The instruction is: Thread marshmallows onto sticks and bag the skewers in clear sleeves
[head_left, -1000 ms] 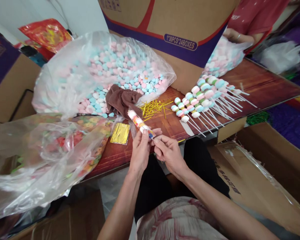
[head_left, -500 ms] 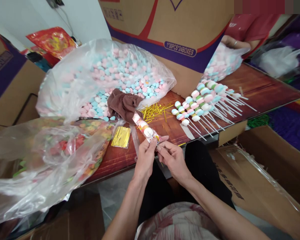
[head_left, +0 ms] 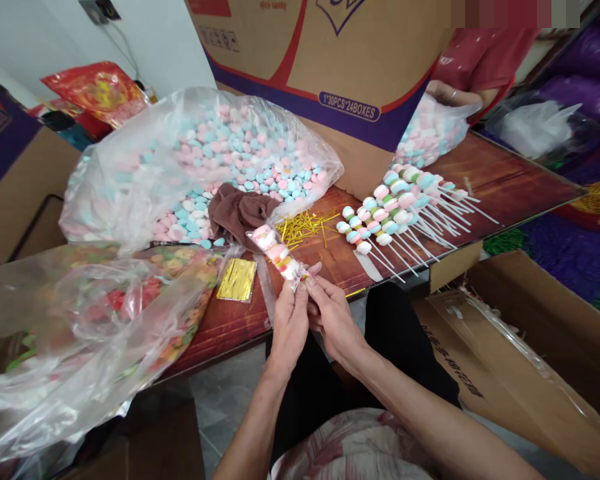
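A marshmallow skewer in a printed clear wrapper [head_left: 276,253] points up and left from my hands, over the table's front edge. My left hand [head_left: 289,319] is closed round the wrapper's lower end. Against it, my right hand [head_left: 330,308] pinches the same gathered end, its fingers pressed together. What lies between the fingertips is hidden. Loose gold twist ties [head_left: 305,228] lie just beyond the wrapped skewer, and a packet of gold twist ties [head_left: 237,280] is to its left. A brown cloth [head_left: 240,213] sits behind it. Bare marshmallow skewers [head_left: 395,207] lie in a row to the right.
A large clear bag of pink, blue and white marshmallows [head_left: 200,147] fills the table's back left. Printed plastic wrappers [head_left: 100,320] spread at the left. Behind stands a big carton [head_left: 300,53]; an open carton [head_left: 510,333] is at lower right. Another person's hand [head_left: 443,92] touches a marshmallow bag.
The wrapped skewer has turned, so more of its marshmallows show through the film. My right hand has closed in against my left at the wrapper's end. The view has shifted slightly.
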Demonstrator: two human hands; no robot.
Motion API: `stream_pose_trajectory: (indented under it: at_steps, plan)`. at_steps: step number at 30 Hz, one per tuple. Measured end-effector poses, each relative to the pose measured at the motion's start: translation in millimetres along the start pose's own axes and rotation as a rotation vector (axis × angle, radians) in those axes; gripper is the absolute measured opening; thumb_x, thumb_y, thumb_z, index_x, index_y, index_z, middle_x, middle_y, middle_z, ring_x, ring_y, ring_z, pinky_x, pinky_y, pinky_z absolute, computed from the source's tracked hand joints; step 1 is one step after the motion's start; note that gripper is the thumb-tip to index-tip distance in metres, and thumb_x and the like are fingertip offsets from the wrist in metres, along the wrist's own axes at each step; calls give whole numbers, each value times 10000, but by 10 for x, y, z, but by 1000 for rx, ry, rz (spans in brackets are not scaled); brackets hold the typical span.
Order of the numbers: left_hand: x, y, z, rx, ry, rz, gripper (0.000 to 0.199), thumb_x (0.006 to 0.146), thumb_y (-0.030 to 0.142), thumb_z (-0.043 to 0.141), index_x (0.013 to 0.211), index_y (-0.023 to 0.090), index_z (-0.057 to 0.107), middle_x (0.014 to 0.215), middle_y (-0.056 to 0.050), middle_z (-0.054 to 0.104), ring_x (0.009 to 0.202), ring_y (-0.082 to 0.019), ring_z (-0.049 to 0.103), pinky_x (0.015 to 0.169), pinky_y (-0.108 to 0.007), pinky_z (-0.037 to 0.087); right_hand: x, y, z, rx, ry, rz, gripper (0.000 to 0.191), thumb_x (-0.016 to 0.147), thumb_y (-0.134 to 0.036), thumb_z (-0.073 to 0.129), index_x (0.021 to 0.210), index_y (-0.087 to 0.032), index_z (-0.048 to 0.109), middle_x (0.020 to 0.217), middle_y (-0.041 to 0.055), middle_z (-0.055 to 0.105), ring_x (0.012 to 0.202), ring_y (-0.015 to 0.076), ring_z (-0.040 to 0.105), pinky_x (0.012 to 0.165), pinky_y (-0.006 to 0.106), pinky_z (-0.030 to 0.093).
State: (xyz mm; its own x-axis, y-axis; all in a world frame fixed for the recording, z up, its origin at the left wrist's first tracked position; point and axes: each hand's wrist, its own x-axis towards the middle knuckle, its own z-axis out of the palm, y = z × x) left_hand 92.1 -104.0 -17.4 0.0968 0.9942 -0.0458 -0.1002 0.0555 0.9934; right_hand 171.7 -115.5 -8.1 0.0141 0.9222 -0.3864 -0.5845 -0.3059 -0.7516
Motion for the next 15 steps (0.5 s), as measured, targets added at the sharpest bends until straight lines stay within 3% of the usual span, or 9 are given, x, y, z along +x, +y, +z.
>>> stream_pose_trajectory:
  at_steps: [4, 10, 13, 15]
  plan:
    - [-2, 33, -127, -315, -106, -112, 351, 870, 436, 617, 1144, 230, 693, 1096, -103, 723, 1086, -259, 652, 926, -394, 527, -13, -26, 20, 151, -126, 94, 330, 788, -435, 702, 711, -204, 479, 455, -145, 217, 393, 34, 102, 377, 187, 106]
    - [-10, 83, -319, -421, -26, -141, 287, 794, 392, 734, 1024, 220, 743, 1024, -89, 716, 911, -201, 673, 796, -312, 546, -58, 4, 38, 309, -402, 365, 266, 800, -369, 644, 679, -204, 474, 428, -145, 210, 372, 42, 95, 370, 186, 127]
    - [-14, 124, -354, -453, 9, -111, 204, 741, 343, 786, 888, 206, 749, 854, -48, 682, 734, -137, 626, 655, -252, 524, -59, 8, 27, 164, -444, 345, 288, 845, -433, 605, 707, -210, 487, 421, -144, 241, 364, 48, 133, 391, 189, 163]
    - [5, 151, -345, -474, 44, -107, 169, 743, 321, 783, 844, 195, 732, 719, -18, 608, 655, -114, 570, 574, -228, 483, -23, -35, -13, -150, -433, 191, 320, 904, -459, 537, 709, -207, 512, 434, -106, 367, 360, 62, 243, 411, 204, 214]
